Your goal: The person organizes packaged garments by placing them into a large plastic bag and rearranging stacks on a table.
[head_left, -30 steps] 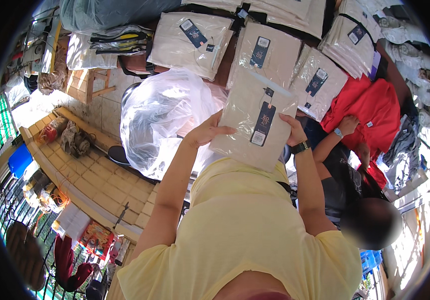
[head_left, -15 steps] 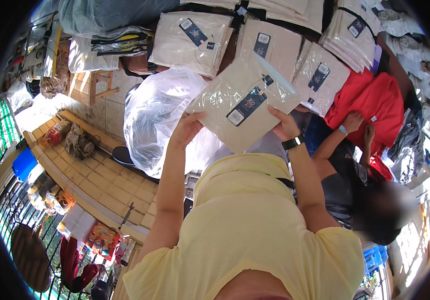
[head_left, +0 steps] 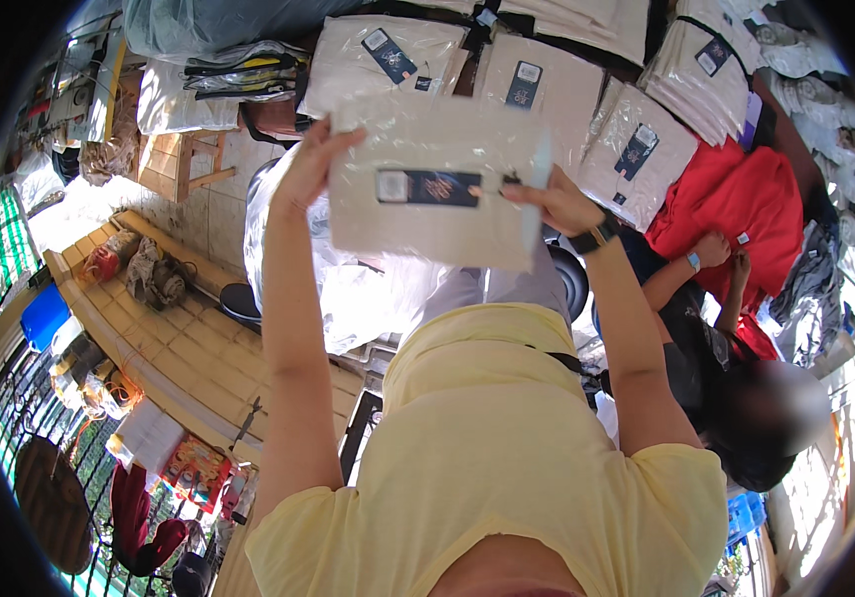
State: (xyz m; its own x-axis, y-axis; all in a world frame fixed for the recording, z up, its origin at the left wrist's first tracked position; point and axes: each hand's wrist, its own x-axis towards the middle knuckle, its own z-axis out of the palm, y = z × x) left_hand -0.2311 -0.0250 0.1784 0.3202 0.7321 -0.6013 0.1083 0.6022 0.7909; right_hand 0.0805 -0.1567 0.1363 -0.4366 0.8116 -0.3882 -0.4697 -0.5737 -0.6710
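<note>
Between my two hands is a folded cream garment in a clear plastic bag [head_left: 417, 231], held up flat above my lap. A dark blue tag [head_left: 432, 188] lies across its middle. My left hand [head_left: 310, 167] grips its left edge, fingers on top near the upper corner. My right hand [head_left: 565, 207], with a dark watch on the wrist, pinches the right edge beside the tag. Just beyond, similar bagged cream garments lie in stacks, one stack [head_left: 387, 60] behind the held package and another [head_left: 636, 149] to its right.
At the right another person's hands [head_left: 714, 251] work on red cloth [head_left: 736, 194]. A large clear plastic bag [head_left: 348, 308] sits below the package. To the left are a wooden stool [head_left: 164, 164] and a tiled ledge [head_left: 189, 343]. Dark-and-yellow packets [head_left: 248, 75] lie at the far left.
The package has turned from tilted to nearly level and shifted slightly left. My left hand has moved up and left; my right hand has risen slightly. Both keep hold of it.
</note>
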